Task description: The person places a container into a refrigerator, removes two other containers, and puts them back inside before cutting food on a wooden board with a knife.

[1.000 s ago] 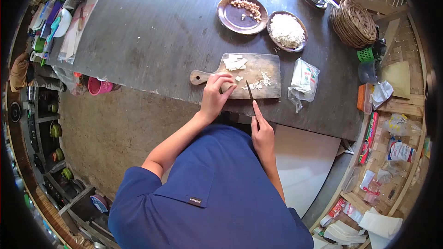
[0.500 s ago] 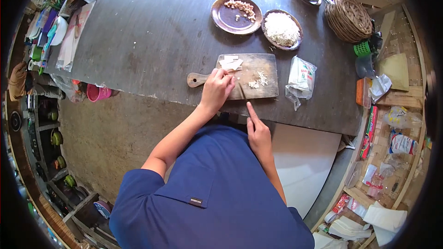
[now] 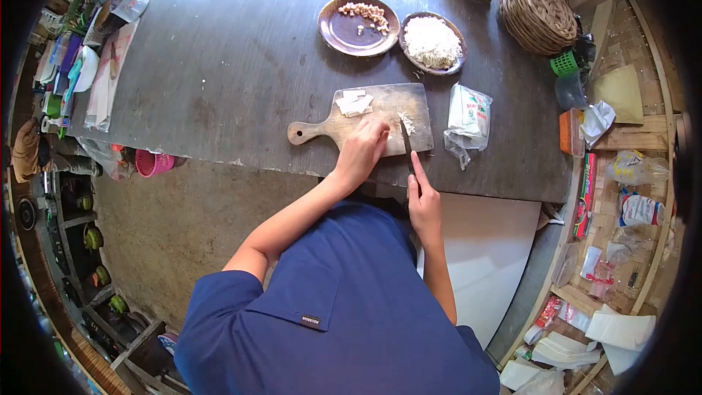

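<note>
My left hand (image 3: 361,151) is closed, with fingertips drawn together low over the wooden cutting board (image 3: 337,130); whatever they may hold is hidden. In my right hand (image 3: 423,205) is a dark-bladed knife (image 3: 406,139), the index finger stretched along it. Its blade points away from me and meets a small heap of thin pale shreds (image 3: 408,124) on the board's right side. Several flat white slices (image 3: 355,103) lie at the board's far left, beyond my left hand.
Behind the board stand a brown plate (image 3: 351,42) with small tan pieces and a bowl (image 3: 460,64) of white shreds. A white plastic packet (image 3: 469,115) lies right of the board. Stacked woven plates (image 3: 540,18) are at the far right, a pink basket (image 3: 152,163) below the table's left edge.
Both hands have moved right across the board. The knife has gone from the board's middle to the shreds, which are now in a tighter heap. The whole view has shifted slightly.
</note>
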The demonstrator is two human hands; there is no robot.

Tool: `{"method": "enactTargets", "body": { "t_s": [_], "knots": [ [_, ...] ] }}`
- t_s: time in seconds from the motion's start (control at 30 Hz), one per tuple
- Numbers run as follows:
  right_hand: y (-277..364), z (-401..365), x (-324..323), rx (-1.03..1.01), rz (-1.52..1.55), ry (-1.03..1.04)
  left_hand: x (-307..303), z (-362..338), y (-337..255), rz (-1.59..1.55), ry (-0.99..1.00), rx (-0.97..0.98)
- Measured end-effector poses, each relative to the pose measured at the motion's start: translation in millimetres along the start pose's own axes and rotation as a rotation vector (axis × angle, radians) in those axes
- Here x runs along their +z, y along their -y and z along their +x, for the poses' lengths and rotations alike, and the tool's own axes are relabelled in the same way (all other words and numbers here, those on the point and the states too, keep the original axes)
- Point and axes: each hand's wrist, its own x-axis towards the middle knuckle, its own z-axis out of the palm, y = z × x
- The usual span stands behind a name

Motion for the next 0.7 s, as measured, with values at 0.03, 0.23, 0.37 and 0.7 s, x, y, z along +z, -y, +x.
{"method": "enactTargets", "body": {
  "t_s": [0.03,0.23,0.37,0.7],
  "knots": [
    [-1,-1,4,-0.047,0.027,-0.018,3,0,3,0.002,-0.001,0.004],
    [11,-7,6,0.060,-0.028,0.040,5,-6,7,0.275,0.050,0.141],
    [4,-8,12,-0.061,0.002,-0.013,-3,-6,10,0.313,0.041,0.242],
    [7,-5,6,-0.051,-0.026,0.019,-23,15,25,0.414,0.258,0.466]
  ]
}}
